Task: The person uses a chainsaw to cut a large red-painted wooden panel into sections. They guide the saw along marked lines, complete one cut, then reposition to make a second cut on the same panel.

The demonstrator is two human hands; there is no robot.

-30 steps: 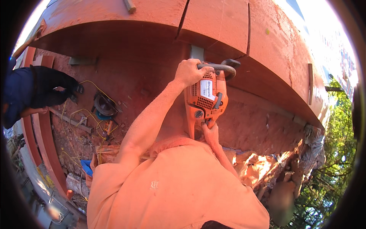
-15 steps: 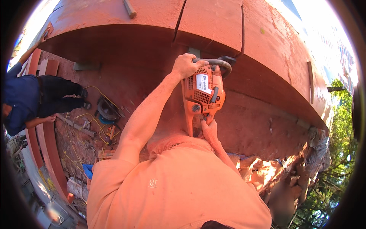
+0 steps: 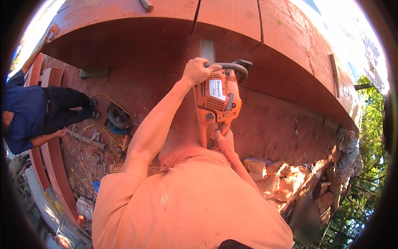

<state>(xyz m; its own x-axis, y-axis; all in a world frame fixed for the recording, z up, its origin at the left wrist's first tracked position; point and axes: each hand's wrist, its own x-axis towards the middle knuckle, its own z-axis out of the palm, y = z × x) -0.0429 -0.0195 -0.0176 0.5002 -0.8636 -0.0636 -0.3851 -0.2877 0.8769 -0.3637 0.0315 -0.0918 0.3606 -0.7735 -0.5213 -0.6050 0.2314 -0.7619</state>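
An orange chainsaw [image 3: 216, 97] is in both my hands, in front of my body at the middle of the view. My left hand [image 3: 196, 73] wraps round its grey front handle [image 3: 226, 65]. Lower down, my right hand [image 3: 225, 140] closes on the rear handle; its fingers are partly hidden. I cannot make out the saw's guide bar. Beyond the saw lies a wide, thick reddish wooden slab [image 3: 141, 28] with a curved near edge. Two dark narrow cuts run into that edge. A pale grey piece [image 3: 207, 50] shows beneath it, just past my left hand.
At the left a person in dark blue [image 3: 25, 106] rests one hand on the slab's edge. Near their feet lie a circular saw [image 3: 118, 118] and a yellow cord [image 3: 108, 98]. Reddish planks [image 3: 56, 166] lie at the left, crumpled sheeting [image 3: 282, 178] at the right.
The chainsaw, with both hands on it, has shifted slightly left and back from the slab's edge. More of the grey piece under the slab shows.
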